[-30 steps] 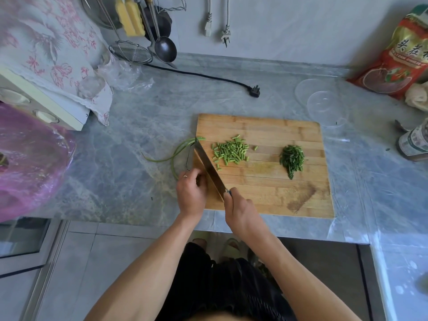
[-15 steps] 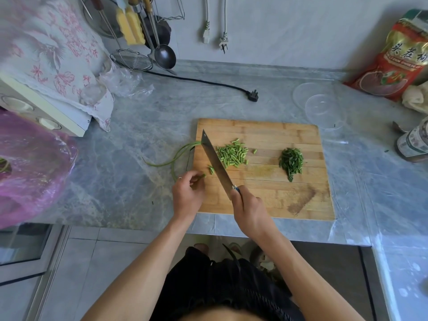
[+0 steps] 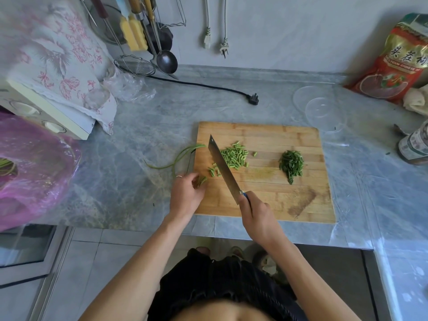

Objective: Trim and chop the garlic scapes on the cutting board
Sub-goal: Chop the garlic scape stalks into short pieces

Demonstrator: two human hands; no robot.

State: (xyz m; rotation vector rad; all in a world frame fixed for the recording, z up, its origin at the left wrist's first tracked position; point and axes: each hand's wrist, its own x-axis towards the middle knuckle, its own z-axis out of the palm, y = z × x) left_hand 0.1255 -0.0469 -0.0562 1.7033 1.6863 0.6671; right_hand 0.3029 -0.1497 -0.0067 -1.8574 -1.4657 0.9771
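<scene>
A wooden cutting board [image 3: 278, 195] lies on the grey counter. On it sit a heap of pale green chopped scape pieces [image 3: 234, 156], a few loose pieces [image 3: 214, 171] left of the blade, and a darker green chopped heap [image 3: 291, 165]. Long uncut scape tops [image 3: 178, 158] curl off the board's left edge. My right hand [image 3: 257, 216] grips the blue handle of a cleaver [image 3: 222, 167], whose blade points away across the board. My left hand [image 3: 187, 193] pinches short scape ends [image 3: 202, 180] at the board's left edge.
A pink plastic bag [image 3: 32, 167] with more scapes sits at the far left. Clear plastic lids [image 3: 322, 110] lie behind the board. A black plug and cord [image 3: 252, 98], a red food bag [image 3: 398, 63], a jar [image 3: 414, 144] and hanging utensils [image 3: 162, 52] ring the counter.
The cleaver has swung from the board's left edge toward the chopped heap, pushing pieces right. My left hand has drawn back a little with the short scape ends.
</scene>
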